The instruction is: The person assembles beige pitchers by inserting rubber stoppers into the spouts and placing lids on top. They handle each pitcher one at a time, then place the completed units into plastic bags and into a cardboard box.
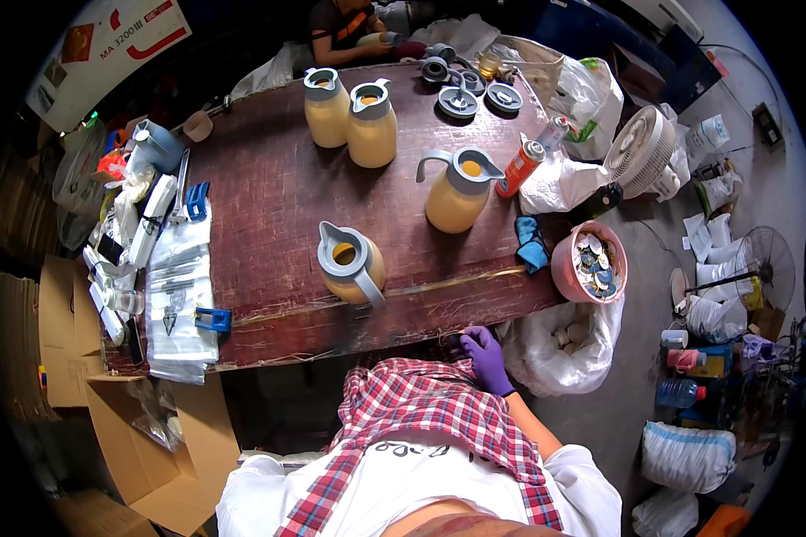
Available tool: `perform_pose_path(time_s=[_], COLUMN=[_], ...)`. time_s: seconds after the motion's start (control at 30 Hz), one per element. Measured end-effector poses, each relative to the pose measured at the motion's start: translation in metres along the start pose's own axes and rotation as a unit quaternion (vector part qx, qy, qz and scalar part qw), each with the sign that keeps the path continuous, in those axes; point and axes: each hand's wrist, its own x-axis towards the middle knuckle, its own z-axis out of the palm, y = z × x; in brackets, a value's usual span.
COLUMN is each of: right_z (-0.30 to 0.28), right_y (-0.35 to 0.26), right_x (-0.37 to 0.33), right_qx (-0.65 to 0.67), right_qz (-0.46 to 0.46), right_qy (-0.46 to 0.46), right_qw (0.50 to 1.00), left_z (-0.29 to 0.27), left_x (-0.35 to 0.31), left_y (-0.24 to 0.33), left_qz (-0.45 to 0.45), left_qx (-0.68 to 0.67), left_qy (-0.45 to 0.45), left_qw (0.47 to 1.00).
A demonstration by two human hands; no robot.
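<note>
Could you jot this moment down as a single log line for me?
right hand: purple glove, at table edge | left hand: not in view | nearest jug: upright, lid off | three more jugs behind

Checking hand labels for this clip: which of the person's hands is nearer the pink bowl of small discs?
Right. The right hand, in a purple glove, rests at the table's near edge, below and left of the pink bowl. The left hand is not in view.

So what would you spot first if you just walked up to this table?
Probably the four cream jugs with grey tops standing on the dark red table, the nearest jug right in front of the person. Next, the pink bowl of small round pieces at the table's right end. Then the right hand in a purple glove, at the table's near edge.
</note>
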Motion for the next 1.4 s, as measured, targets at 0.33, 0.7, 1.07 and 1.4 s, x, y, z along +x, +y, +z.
perform_pose_path(time_s=[0.33, 0.7, 1.07, 1.4], right_z=[-0.021, 0.077, 0.087, 0.072], right_y=[0.003, -0.082, -0.074, 0.040], right_x=[0.001, 0.049, 0.085, 0.192], right_qx=[-0.027, 0.020, -0.081, -0.125], right_qz=[0.003, 0.130, 0.178, 0.153], right_qy=[0.031, -0.213, -0.245, -0.104], right_qw=[0.999, 0.968, 0.950, 0.975], left_z=[0.006, -0.062, -0.023, -0.003], left_x=[-0.020, -0.087, -0.082, 0.070], left_y=[0.009, 0.178, 0.270, 0.217], left_qz=[0.017, 0.360, 0.451, 0.337], left_qx=[0.085, -0.115, -0.659, -0.880], left_qy=[-0.116, 0.152, -0.071, -0.012], left_qw=[0.989, 0.913, 0.598, 0.335])
